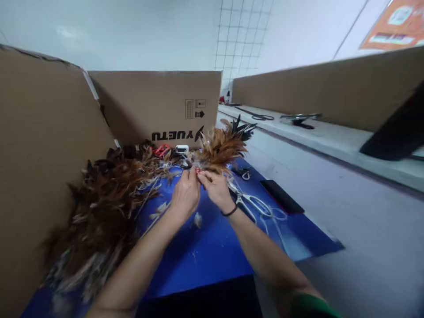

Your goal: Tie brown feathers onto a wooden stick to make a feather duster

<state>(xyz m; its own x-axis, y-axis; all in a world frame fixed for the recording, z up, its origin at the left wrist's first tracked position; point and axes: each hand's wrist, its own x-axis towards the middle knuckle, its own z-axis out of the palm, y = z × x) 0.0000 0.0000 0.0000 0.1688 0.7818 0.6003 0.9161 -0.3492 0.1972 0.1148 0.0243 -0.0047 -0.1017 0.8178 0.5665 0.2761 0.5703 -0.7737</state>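
A fan-shaped bundle of brown and black feathers [221, 145] points up and to the right, above the blue work surface. My left hand [187, 191] is closed at its base, fingertips pinched together. From the other side my right hand [216, 187], with a dark band on the wrist, pinches the same base. Between the fingertips shows a small red strip [198, 170]; whether it is thread or tape I cannot tell. Just right of my right hand lie white-handled scissors [255, 204] on the surface. A loose small feather [198, 220] lies below my hands.
A large heap of brown feathers [102, 207] covers the left side, against cardboard walls [149, 97]. A black phone [281, 195] lies at the right edge of the blue surface [205, 256]. Dark-handled scissors [263, 117] rest on the ledge behind. Clear plastic strands [280, 229] trail near the scissors.
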